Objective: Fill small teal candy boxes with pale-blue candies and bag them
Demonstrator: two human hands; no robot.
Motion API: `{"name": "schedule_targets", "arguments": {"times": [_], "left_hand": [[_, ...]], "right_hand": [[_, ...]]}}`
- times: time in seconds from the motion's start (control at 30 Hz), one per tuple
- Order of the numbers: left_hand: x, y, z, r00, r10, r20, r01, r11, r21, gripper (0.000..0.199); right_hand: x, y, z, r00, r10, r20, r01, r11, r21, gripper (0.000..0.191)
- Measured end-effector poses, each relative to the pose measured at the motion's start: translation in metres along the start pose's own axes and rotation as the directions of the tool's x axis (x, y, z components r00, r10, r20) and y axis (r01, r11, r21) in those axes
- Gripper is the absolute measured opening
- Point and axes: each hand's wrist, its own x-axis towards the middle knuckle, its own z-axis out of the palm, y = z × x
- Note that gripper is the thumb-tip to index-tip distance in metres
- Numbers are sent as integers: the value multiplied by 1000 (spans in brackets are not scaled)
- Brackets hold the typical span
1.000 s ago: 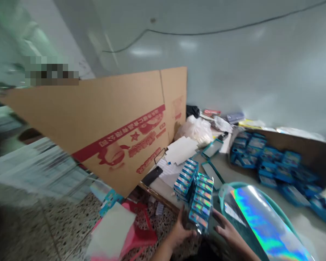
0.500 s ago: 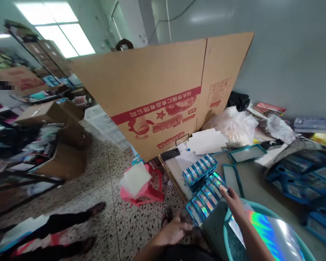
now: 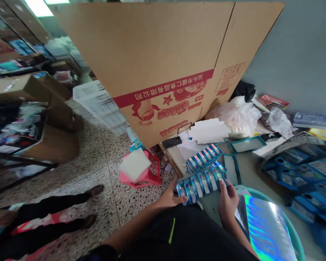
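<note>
A row of small blue boxes with shiny fronts [image 3: 200, 185] lies at the near edge of the table, pressed together side by side. My left hand [image 3: 168, 196] is closed around the left end, its thumb along the near side. At the other end my right hand [image 3: 228, 199] grips the last box, fingers bent over its edge. Just behind is a second row of similar blue boxes [image 3: 204, 158]. A turquoise basin [image 3: 295, 232] with a shiny holographic sheet [image 3: 266, 224] stands to the right of my right hand.
A large cardboard panel [image 3: 163, 43] rises behind the table. At right sits an open carton of blue boxes [image 3: 273, 148]; blue-rimmed trays [image 3: 248, 144] and a phone [image 3: 171, 142] lie on the table. A red stool [image 3: 145, 177] stands left, and another person's legs [image 3: 57, 206] show lower left.
My left hand has come up to the left end of the row and closed on it. The row has shifted left and is more level. The view has tipped downward.
</note>
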Motion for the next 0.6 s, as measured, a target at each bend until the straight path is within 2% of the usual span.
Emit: {"name": "schedule_targets", "arguments": {"times": [0.07, 0.17, 0.23, 0.3, 0.37, 0.43, 0.47, 0.53, 0.6], "left_hand": [[-9, 19, -22, 999, 33, 3, -33, 999, 24, 135], [-15, 52, -50, 981, 191, 24, -191, 982, 10, 129], [-11, 77, -64, 965, 263, -1, -263, 965, 10, 120], [3, 101, -77, 962, 271, -37, -270, 963, 19, 111], [31, 119, -88, 962, 261, -86, -258, 965, 43, 96], [70, 127, -98, 953, 268, -139, -259, 963, 76, 83], [92, 126, -101, 951, 263, -164, -250, 964, 94, 79], [136, 118, -105, 951, 201, -234, -173, 976, 135, 73], [174, 104, -107, 949, 109, -294, -60, 984, 170, 69]], "right_hand": [[-18, -29, 11, 992, -125, -6, 125, 992, -1, 56], [-28, -77, 31, 962, -273, 10, 273, 962, -11, 54], [-25, -104, 50, 944, -330, 4, 330, 943, -40, 54], [-12, -123, 76, 930, -367, 17, 367, 927, -72, 53], [12, -133, 106, 920, -386, 70, 392, 911, -125, 50], [49, -136, 138, 918, -352, 185, 388, 894, -224, 49], [71, -135, 153, 925, -285, 250, 356, 880, -315, 48], [116, -131, 179, 924, -83, 374, 294, 780, -552, 45], [157, -126, 200, 912, 37, 408, 265, 706, -657, 42]]}}
